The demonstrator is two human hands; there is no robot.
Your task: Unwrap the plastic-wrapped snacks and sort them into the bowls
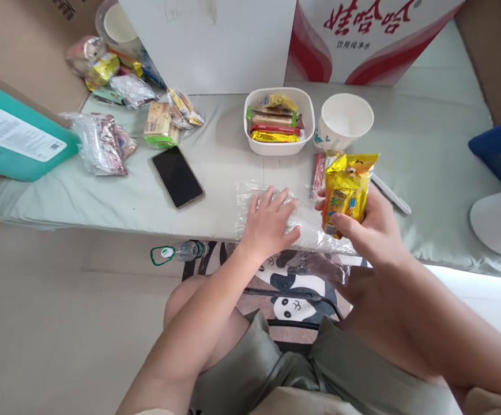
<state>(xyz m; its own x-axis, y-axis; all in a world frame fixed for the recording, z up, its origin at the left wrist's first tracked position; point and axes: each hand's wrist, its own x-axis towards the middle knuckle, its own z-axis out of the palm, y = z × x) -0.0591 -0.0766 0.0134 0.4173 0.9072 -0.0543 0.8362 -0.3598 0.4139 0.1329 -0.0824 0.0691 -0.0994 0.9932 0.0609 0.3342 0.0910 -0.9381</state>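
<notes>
My left hand (268, 223) lies with spread fingers on a clear plastic bag (315, 236), pressing it to the cloth near the front edge; part of the bag hangs over. In my right hand (373, 227) is a yellow snack packet (349, 193), its fingers and thumb wrapped round the lower part. Whether it is one packet or more I cannot tell. Behind it a red-wrapped stick (318, 176) lies on the cloth, partly covered. A white tub (279, 147) beyond my hands holds several wrapped snacks. To its right stands a white paper cup (346, 118).
A phone (178, 176) and loose snack packets (161, 124) lie on the left. A white pen-like stick (391, 193) rests at right. Large boxes (215, 52) stand at the back, a green box (17, 135) at left. Another white cup (496, 222) is far right.
</notes>
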